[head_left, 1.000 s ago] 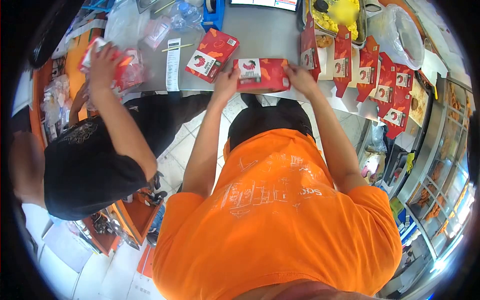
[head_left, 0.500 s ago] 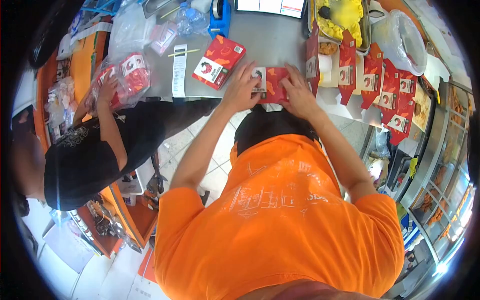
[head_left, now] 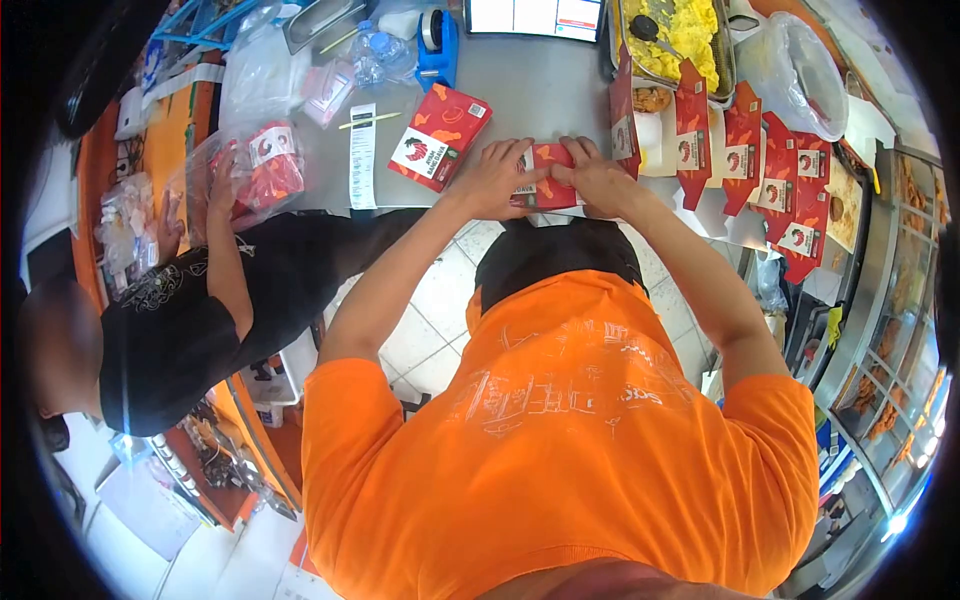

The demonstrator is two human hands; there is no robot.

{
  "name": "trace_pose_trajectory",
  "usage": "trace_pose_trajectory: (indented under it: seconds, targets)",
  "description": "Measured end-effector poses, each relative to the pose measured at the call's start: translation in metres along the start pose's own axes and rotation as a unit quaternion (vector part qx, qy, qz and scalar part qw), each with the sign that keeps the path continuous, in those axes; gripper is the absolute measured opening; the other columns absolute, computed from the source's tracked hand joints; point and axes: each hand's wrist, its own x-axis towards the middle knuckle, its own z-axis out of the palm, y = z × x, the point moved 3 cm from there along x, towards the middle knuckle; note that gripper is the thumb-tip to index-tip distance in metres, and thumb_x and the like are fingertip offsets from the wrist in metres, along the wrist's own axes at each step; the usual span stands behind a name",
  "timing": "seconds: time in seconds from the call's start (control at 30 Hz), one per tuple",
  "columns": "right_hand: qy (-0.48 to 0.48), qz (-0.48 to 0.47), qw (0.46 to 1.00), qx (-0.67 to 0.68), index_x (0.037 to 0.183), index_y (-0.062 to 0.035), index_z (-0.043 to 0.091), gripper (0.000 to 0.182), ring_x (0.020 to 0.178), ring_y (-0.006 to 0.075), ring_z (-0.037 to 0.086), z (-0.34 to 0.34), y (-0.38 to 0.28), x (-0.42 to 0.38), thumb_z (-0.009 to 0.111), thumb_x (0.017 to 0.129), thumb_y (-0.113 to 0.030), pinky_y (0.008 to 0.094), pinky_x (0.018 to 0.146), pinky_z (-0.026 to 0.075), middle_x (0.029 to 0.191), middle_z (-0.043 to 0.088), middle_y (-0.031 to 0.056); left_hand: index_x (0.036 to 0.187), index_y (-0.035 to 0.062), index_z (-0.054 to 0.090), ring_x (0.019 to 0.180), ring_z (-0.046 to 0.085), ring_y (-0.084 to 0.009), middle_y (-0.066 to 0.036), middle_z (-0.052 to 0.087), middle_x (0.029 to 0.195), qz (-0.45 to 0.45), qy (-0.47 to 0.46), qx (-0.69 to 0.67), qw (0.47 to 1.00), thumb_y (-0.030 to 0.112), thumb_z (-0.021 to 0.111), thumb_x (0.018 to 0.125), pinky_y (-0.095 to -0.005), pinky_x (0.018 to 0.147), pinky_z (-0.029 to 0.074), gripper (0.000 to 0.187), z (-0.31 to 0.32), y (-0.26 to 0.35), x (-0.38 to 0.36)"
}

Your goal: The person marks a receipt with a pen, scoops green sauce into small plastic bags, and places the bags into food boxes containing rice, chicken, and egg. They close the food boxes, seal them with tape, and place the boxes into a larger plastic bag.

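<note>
A red box piece (head_left: pixel 545 158) with a white logo panel lies at the near edge of the grey counter (head_left: pixel 540 80). Its left side is gripped by my left hand (head_left: pixel 495 180), fingers bent over it. On its right side my right hand (head_left: pixel 598 180) holds it, the thumb pressing near the middle. Both hands partly cover it. Just left of my left hand lies a stack of flat red cartons (head_left: pixel 438 137) with a rooster logo.
Open red boxes (head_left: pixel 735 160) stand in a row at right, below a tray of yellow food (head_left: pixel 690 40). A receipt (head_left: pixel 361 160) and a blue tape dispenser (head_left: pixel 437 50) lie left. A co-worker's hand (head_left: pixel 222 185) touches a plastic bag of red cartons (head_left: pixel 270 165).
My hands have come closer together over the red box piece, and a pale flap now shows at its near edge. The co-worker's hands have moved farther apart at the bag.
</note>
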Motion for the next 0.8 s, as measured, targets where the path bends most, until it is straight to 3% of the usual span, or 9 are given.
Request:
trace_pose_trajectory:
  seconds: [0.1,0.27,0.33,0.37,0.43,0.5,0.6,0.67,0.8]
  targets:
    - [-0.050,-0.003,0.998,0.047,0.136,-0.0229,0.055,0.074,0.142,0.0450,0.034,-0.029,-0.004,0.001,0.079,0.069,-0.002,0.0485,0.108,0.047,0.156,0.032,0.0215,0.144,0.0269,0.053,0.137,0.038,-0.0417,-0.023,0.038,0.151,0.040,0.048,0.057,0.996,0.062,0.076,0.074,-0.0535,0.113,0.031,0.082,0.008,-0.003,-0.002]
    - [-0.033,-0.012,0.998,0.053,0.123,-0.0204,0.065,0.054,0.136,0.0443,0.040,-0.011,0.008,0.009,0.077,0.072,-0.006,0.0475,0.105,0.048,0.152,0.038,0.0193,0.140,0.0227,0.056,0.137,0.038,-0.0417,-0.022,0.041,0.146,0.022,0.065,0.016,0.998,0.048,0.084,0.067,-0.0550,0.113,0.030,0.082,-0.001,0.005,-0.002]
    - [-0.056,-0.067,0.990,0.112,0.097,-0.0126,0.067,0.027,0.124,0.0391,0.053,-0.010,0.029,0.034,0.081,0.075,-0.015,0.0452,0.088,0.054,0.116,0.060,0.0165,0.138,0.0213,0.057,0.137,0.037,-0.0418,-0.021,0.043,0.144,-0.008,0.052,0.022,0.998,0.041,0.087,0.063,-0.0555,0.113,0.030,0.084,0.001,0.013,0.001]
    - [-0.077,0.014,0.984,0.160,0.088,-0.0085,0.068,0.017,0.104,0.0352,0.065,-0.033,0.027,0.053,0.077,0.080,-0.020,0.0430,0.082,0.054,0.096,0.068,0.0153,0.136,0.0209,0.057,0.137,0.037,-0.0420,-0.020,0.043,0.142,-0.039,0.056,0.020,0.997,0.033,0.089,0.058,-0.0557,0.113,0.030,0.085,0.002,0.018,0.001]
    - [0.132,0.079,0.954,0.256,0.093,-0.0056,0.067,0.019,0.091,0.0344,0.069,-0.050,0.033,0.099,0.073,0.083,-0.021,0.0432,0.084,0.054,0.094,0.071,0.0161,0.136,0.0203,0.057,0.138,0.035,-0.0425,-0.019,0.042,0.143,-0.087,0.046,-0.006,0.995,0.021,0.091,0.053,-0.0571,0.116,0.028,0.090,0.004,0.023,-0.003]
    - [0.256,0.076,0.912,0.312,0.102,-0.0060,0.068,0.021,0.096,0.0353,0.070,-0.049,0.031,0.154,0.068,0.085,-0.018,0.0442,0.086,0.054,0.104,0.072,0.0153,0.137,0.0207,0.056,0.139,0.034,-0.0424,-0.019,0.041,0.143,-0.106,0.037,-0.015,0.994,0.020,0.091,0.053,-0.0578,0.118,0.026,0.090,0.009,0.025,-0.009]
    - [0.250,0.111,0.892,0.359,0.119,-0.0082,0.063,0.038,0.106,0.0366,0.068,-0.055,0.008,0.200,0.069,0.083,-0.017,0.0443,0.093,0.054,0.111,0.070,0.0194,0.137,0.0214,0.055,0.141,0.033,-0.0413,-0.018,0.039,0.143,-0.138,0.023,-0.035,0.990,0.019,0.090,0.056,-0.0591,0.120,0.023,0.088,0.013,0.028,-0.024]
    - [0.139,0.137,0.958,0.210,0.132,-0.0092,0.056,0.057,0.115,0.0391,0.063,-0.067,-0.007,0.209,0.072,0.079,-0.018,0.0451,0.098,0.052,0.121,0.064,0.0254,0.136,0.0220,0.054,0.140,0.033,-0.0404,-0.017,0.039,0.141,-0.131,0.052,-0.040,0.989,0.019,0.090,0.057,-0.0586,0.120,0.024,0.087,0.012,0.027,-0.034]
    - [0.141,0.174,0.923,0.312,0.136,-0.0092,0.052,0.066,0.121,0.0411,0.059,-0.036,-0.031,0.228,0.075,0.075,-0.020,0.0463,0.103,0.050,0.126,0.059,0.0300,0.135,0.0214,0.053,0.140,0.033,-0.0398,-0.016,0.039,0.139,-0.140,0.068,-0.040,0.987,0.021,0.091,0.057,-0.0585,0.119,0.025,0.087,0.005,0.025,-0.050]
